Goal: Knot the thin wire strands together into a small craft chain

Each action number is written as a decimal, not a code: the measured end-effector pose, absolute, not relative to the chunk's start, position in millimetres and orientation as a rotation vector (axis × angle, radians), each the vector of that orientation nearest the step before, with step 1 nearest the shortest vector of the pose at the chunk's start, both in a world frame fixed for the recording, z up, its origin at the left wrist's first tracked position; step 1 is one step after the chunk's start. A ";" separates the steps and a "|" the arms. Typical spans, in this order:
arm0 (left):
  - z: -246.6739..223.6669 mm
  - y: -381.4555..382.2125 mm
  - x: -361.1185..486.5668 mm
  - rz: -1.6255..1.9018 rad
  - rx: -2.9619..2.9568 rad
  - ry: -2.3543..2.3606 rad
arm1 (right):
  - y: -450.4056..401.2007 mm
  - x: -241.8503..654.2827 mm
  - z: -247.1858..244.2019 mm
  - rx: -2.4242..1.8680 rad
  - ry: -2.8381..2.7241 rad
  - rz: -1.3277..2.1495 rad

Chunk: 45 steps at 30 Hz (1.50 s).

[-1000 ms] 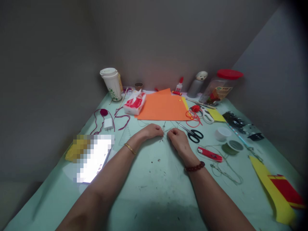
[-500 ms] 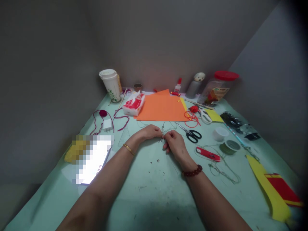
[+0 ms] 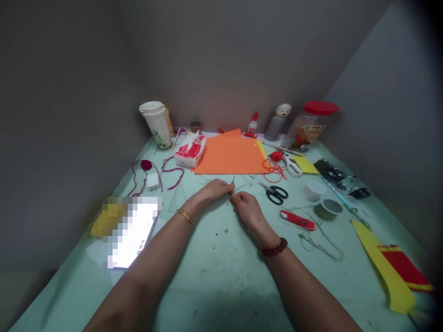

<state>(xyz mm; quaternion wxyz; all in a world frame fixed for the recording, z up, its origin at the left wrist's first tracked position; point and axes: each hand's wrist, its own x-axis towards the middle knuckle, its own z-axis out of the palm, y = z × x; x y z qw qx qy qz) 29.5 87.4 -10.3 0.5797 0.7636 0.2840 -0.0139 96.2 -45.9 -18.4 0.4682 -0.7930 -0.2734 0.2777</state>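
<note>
As your right hand (image 3: pixel 247 210) draws in toward your left hand (image 3: pixel 214 189), both half-closed, their fingertips appear to pinch a thin wire (image 3: pixel 232 185) just in front of the orange card (image 3: pixel 230 157).

My right hand (image 3: pixel 248 213) is sliding left and slightly nearer me, closing in on my left hand (image 3: pixel 214 190) at the thin wire (image 3: pixel 232 184). My head is turning slightly, so the scissors (image 3: pixel 273 195) are drifting left in view.

Thin metal wire (image 3: pixel 233 180), center; matt orange paper (image 3: pixel 228 157), upper middle; steel scissors (image 3: pixel 273 193) with glossy black plastic handles, right of center; smooth red plastic lid (image 3: pixel 321 107), upper right.
</note>
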 end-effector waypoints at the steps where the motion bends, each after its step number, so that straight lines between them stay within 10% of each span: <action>1: -11.0 86.7 30.3 -0.032 1.793 0.657 | -45.4 96.8 -19.8 -1.960 -0.680 0.660; 45: -17.6 81.2 33.6 -0.003 1.785 0.703 | -38.1 127.1 -7.7 -2.077 -1.196 0.291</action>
